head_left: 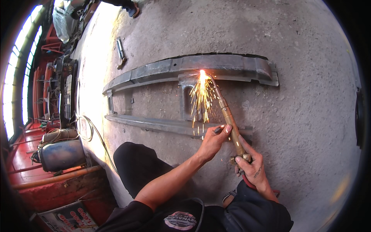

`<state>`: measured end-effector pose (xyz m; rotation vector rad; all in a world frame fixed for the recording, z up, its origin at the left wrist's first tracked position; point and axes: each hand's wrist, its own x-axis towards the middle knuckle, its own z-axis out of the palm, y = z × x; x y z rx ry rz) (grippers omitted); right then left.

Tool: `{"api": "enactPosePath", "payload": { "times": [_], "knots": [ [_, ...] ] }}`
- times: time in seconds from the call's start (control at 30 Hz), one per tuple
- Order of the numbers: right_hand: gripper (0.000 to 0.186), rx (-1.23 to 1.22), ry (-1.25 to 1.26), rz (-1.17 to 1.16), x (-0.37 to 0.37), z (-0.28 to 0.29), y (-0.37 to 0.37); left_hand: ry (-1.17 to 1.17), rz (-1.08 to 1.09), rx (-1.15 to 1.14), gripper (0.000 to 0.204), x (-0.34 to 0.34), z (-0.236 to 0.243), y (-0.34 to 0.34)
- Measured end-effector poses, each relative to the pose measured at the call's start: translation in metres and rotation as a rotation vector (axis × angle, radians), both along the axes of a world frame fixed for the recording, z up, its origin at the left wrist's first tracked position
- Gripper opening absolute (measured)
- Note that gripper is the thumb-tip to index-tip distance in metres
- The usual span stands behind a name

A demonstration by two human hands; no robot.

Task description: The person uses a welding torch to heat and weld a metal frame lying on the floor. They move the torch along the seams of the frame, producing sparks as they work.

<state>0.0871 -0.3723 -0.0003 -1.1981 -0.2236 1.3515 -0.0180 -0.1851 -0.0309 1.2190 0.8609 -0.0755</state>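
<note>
My right hand [253, 167] is wrapped around the rear of a brass cutting torch [228, 117], near its valve knobs and red hose. My left hand [214, 142] is closed beside the torch body, its thumb against it, with a short dark rod [218, 130] sticking out of the fingers. At the torch's tip a bright glow meets the lower edge of a curved grey metal beam [154, 70], where an upright bracket [184, 102] joins it. Orange sparks [203, 94] spray down toward me. A lower metal rail [150, 123] runs under my left hand, partly hidden.
On the concrete floor beyond the beam lies a metal cylindrical tool [120, 52]. At left are a blue tank [62, 155], coiled hose [89, 125] and car parts [68, 91]. Another person's shoe [134, 10] shows at the top. My dark-clothed knee [135, 164] is beside the rail.
</note>
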Motion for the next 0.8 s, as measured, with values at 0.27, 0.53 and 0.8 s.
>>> {"api": "enactPosePath", "payload": {
  "times": [0.27, 0.53, 0.8],
  "knots": [
    [0.068, 0.040, -0.027, -0.020, -0.004, -0.006, -0.003, -0.012, 0.075, -0.036, 0.049, 0.005, 0.011, -0.003],
    [0.072, 0.006, -0.001, -0.008, -0.002, -0.005, -0.002, -0.011, 0.089, 0.006, 0.050, 0.007, 0.013, -0.005],
    [0.070, 0.028, -0.001, -0.009, -0.001, -0.004, -0.001, 0.024, 0.002, -0.010, 0.059, -0.001, 0.000, 0.000]
  ]
}}
